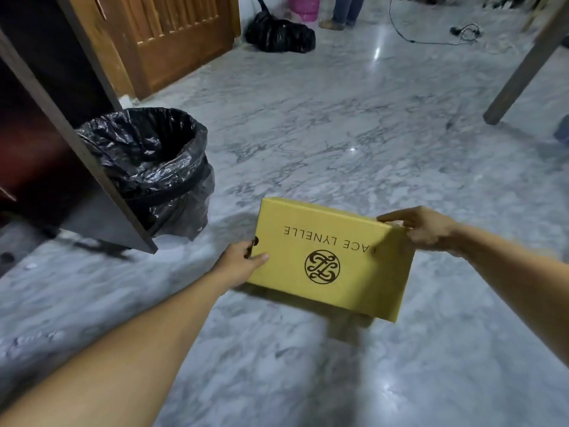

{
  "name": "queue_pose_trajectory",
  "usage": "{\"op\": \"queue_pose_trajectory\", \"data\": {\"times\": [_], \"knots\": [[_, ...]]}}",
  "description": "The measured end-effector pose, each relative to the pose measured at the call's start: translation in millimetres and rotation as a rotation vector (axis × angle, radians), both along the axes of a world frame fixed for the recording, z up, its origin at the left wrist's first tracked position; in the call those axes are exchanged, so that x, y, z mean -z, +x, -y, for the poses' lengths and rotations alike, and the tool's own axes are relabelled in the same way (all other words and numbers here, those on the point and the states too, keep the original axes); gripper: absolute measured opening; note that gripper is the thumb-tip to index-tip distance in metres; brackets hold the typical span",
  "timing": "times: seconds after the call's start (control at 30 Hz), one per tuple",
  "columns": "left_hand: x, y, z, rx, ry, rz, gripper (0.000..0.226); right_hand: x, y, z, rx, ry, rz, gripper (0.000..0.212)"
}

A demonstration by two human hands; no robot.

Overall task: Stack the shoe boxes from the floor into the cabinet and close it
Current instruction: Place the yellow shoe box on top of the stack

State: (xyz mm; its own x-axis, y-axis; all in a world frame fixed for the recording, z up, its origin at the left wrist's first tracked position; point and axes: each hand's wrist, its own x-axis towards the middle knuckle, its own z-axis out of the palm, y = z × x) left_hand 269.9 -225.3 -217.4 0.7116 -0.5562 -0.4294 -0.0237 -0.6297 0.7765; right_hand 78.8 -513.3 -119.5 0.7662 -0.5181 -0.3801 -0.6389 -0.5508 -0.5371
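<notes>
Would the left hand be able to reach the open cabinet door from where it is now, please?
Probably not yet: the left hand grips one end of the yellow shoe box, which the right hand also holds. The cabinet door stands close, with nothing between, but the hand is occupied.

Dim bluish light, glare spots on the marble floor [369, 124], bowed edges

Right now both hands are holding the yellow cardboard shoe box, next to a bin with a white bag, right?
Not quite: the head view shows the bin's bag is black, not white. The left hand and right hand do hold the yellow cardboard shoe box.
</notes>
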Motion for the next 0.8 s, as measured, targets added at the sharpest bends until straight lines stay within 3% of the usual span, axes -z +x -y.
{"op": "queue_pose_trajectory", "data": {"times": [0.07, 0.13, 0.3, 0.4, 0.57, 0.63, 0.7, 0.8], "knots": [[7, -7, 4, 0.025, -0.035, -0.026, 0.049, 19, -2, 4, 0.157, -0.033, 0.135, 0.055], [13, -13, 8, 0.015, -0.029, -0.017, 0.057, 38, -2, 5, 0.266, -0.062, 0.176, 0.056], [24, -17, 7, 0.038, 0.004, 0.019, 0.063, 74, -6, 4, 0.347, -0.066, 0.039, 0.069], [24, -17, 7, 0.065, -0.002, 0.011, 0.07, 73, -10, -2, 0.437, 0.004, 0.018, 0.062], [25, -9, 5, 0.109, 0.006, -0.008, 0.128, 66, -31, -39, 0.207, 0.234, -0.152, 0.122], [21, -14, 7, 0.084, 0.033, -0.012, 0.128, 74, -40, -49, 0.056, 0.161, -0.199, 0.14], [14, -20, 10, 0.065, 0.044, 0.014, 0.12, 76, -41, -49, -0.003, 0.024, -0.204, 0.141], [-4, -18, 11, 0.073, 0.033, 0.096, 0.108, 57, -35, -40, -0.059, -0.108, -0.147, 0.123]]}}
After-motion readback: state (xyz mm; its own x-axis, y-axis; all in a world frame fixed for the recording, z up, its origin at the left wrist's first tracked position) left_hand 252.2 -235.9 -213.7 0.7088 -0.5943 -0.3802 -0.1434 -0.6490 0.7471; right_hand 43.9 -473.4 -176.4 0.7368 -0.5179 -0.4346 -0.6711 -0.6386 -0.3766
